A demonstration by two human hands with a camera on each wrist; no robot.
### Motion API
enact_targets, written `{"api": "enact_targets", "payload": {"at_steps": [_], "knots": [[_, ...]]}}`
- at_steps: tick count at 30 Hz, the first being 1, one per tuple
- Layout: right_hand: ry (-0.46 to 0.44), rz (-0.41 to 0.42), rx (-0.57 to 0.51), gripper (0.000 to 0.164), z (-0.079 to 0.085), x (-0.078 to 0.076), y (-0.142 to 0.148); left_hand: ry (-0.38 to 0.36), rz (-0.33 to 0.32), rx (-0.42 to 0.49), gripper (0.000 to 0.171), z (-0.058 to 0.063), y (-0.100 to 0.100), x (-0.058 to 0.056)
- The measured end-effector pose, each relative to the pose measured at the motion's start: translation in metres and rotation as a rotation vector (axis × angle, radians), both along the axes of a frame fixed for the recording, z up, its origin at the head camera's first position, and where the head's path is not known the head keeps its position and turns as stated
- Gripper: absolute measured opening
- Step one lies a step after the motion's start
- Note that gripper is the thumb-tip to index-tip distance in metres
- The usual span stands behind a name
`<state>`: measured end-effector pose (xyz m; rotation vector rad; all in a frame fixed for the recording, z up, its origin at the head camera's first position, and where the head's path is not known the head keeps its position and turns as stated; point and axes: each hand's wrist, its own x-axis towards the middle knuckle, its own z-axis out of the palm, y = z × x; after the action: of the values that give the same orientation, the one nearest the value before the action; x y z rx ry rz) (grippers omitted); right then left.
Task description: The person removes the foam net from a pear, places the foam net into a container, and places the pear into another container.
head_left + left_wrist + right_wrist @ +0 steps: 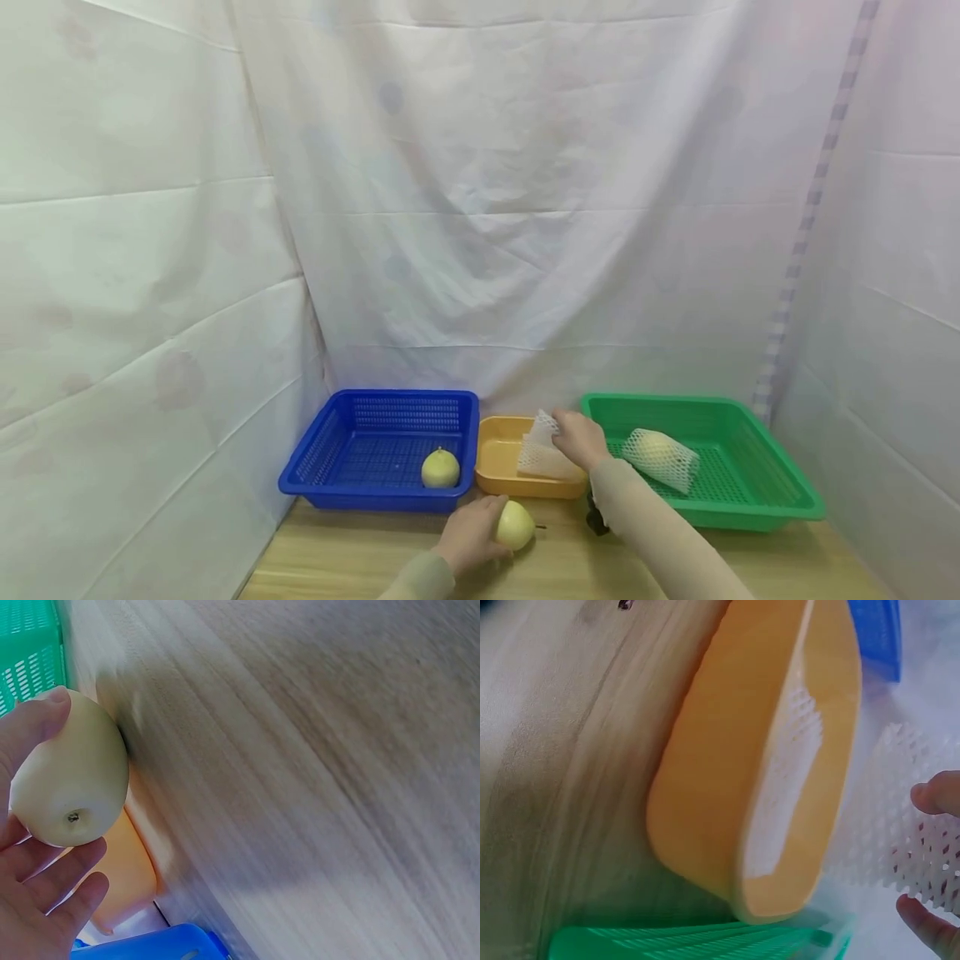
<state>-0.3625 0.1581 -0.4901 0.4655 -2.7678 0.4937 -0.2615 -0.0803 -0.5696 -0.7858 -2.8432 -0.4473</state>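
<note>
My left hand grips a pale yellow pear low over the front of the wooden table. Its stem points right in the head view. The left wrist view shows the pear's dimpled base, with thumb and fingers around the fruit. Above the small orange-yellow tray, my right hand pinches a white foam net sleeve. That sleeve hangs between thumb and finger in the right wrist view. More white foam netting lies inside the tray.
A blue basket on the left holds another pear. On the right, a green basket contains a pear in a foam net. White cloth hangs behind and at both sides. The wooden table runs along the front.
</note>
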Motion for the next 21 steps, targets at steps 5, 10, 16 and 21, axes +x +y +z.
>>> {"api": "enact_targets", "payload": {"at_steps": [5, 10, 16, 21], "knots": [[-0.020, -0.050, 0.034, 0.021, -0.012, -0.004, 0.003, 0.003, -0.005, -0.005, 0.079, 0.001, 0.004, 0.004], [0.001, -0.069, 0.090, 0.020, -0.020, -0.009, 0.002, 0.018, 0.006, -0.012, 0.081, 0.002, 0.004, 0.003], [0.045, -0.072, 0.139, 0.018, -0.025, -0.012, -0.003, -0.003, 0.027, -0.010, 0.081, 0.002, 0.003, 0.000], [0.041, -0.064, 0.148, 0.016, -0.028, -0.012, -0.007, -0.006, 0.027, 0.000, 0.080, 0.001, 0.002, 0.001]]}}
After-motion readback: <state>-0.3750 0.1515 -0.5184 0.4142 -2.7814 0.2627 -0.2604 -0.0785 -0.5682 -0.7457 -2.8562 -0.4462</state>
